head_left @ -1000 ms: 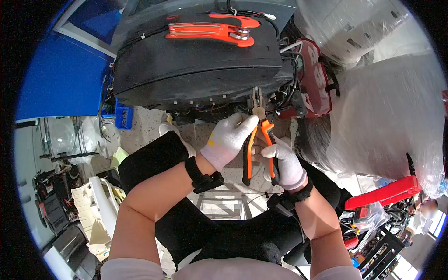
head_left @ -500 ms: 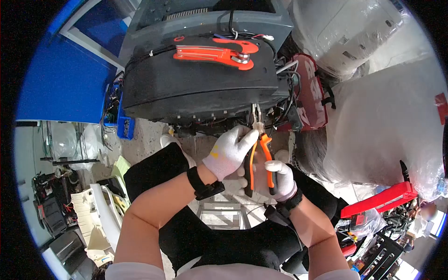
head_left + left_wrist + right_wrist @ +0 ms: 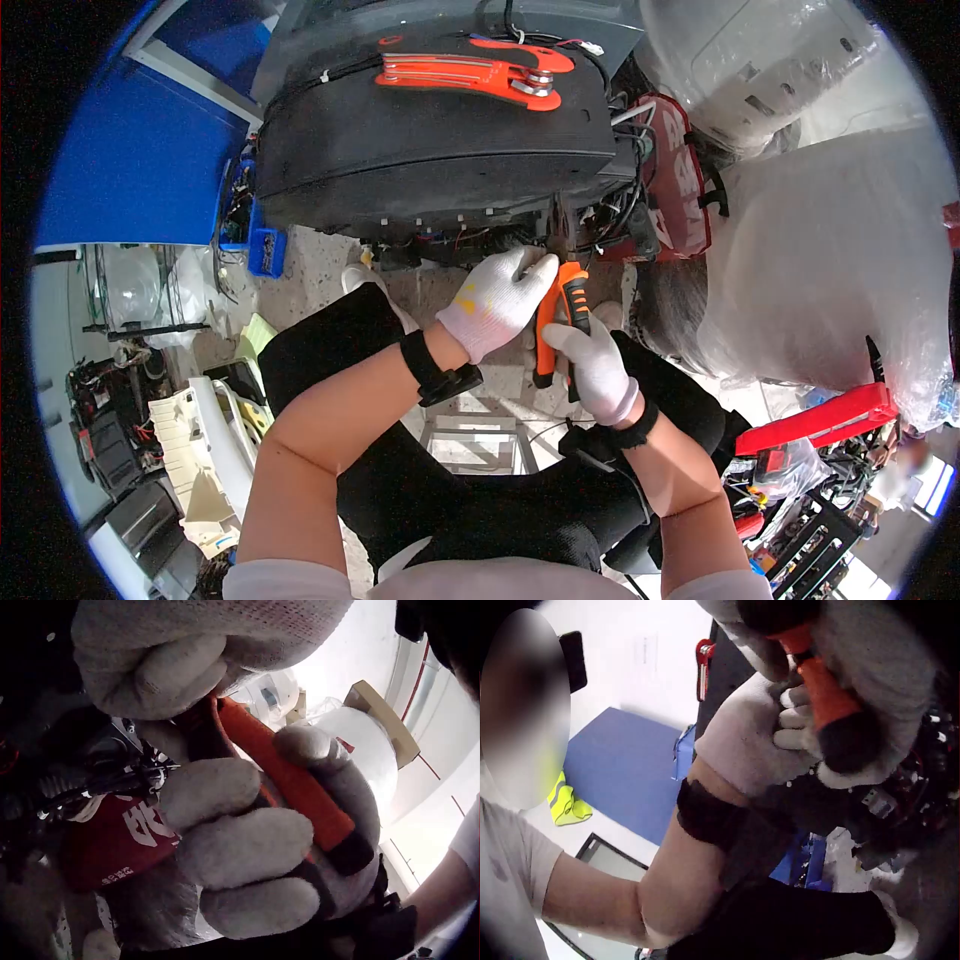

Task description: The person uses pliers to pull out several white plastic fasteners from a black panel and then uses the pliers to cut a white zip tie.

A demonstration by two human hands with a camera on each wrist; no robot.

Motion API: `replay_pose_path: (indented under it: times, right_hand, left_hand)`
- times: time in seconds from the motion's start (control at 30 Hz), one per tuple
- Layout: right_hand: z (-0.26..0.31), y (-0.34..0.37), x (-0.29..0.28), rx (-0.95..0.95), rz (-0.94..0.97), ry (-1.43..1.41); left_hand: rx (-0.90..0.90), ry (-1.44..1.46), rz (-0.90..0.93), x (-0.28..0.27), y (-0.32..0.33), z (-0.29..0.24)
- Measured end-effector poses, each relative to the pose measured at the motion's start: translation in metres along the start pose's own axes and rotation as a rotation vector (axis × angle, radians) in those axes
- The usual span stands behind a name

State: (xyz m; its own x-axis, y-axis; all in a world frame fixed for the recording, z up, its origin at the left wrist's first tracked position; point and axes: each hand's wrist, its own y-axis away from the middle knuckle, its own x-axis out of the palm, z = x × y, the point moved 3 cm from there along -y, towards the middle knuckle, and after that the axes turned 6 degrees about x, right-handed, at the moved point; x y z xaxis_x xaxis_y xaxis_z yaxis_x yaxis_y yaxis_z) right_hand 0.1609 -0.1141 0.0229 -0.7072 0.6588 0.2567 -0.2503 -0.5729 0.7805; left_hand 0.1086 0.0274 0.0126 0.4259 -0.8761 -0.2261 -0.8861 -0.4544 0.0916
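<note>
Orange-and-black pliers (image 3: 546,345) point away from the person in the head view, their handles close together. Around those handles curl the gloved fingers of my right hand (image 3: 597,370), its thumb lying over the near side. My left hand (image 3: 497,300), also gloved, has its fingers curled, with thumb and forefinger pinching the pliers near the pivot. The pliers' tip reaches the lower front edge of a black machine housing (image 3: 430,165), among dark wiring (image 3: 600,225); what lies between the tips is hidden. In the left wrist view the right fingers (image 3: 247,847) wrap an orange handle (image 3: 300,784).
A red folding hex key set (image 3: 470,75) lies on top of the housing. Beside it on the right are a red bag (image 3: 680,180) and large plastic-wrapped bundles (image 3: 830,270). Small blue bins (image 3: 267,252) stand at left. A red case (image 3: 820,420) is at lower right.
The pliers' handles, spread apart earlier, have come together as my right hand squeezed them. My left hand has stayed by the pivot. The head view has tilted a little down and back.
</note>
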Motion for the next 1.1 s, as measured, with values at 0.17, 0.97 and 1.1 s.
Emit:
replay_pose_path:
  times: [0.17, 0.97, 1.1]
  right_hand:
    - [0.003, -0.003, 0.008, -0.239, -0.234, 0.373]
    - [0.009, -0.005, -0.040, -0.085, 0.200, 0.183]
    - [-0.017, -0.014, -0.019, 0.085, 0.392, -0.459]
  left_hand:
    - [-0.008, -0.198, 0.171, 0.001, 0.000, -0.006]
    - [-0.077, 0.275, 0.303, 0.004, -0.013, -0.001]
    - [-0.036, 0.353, 0.314, 0.007, -0.016, 0.016]
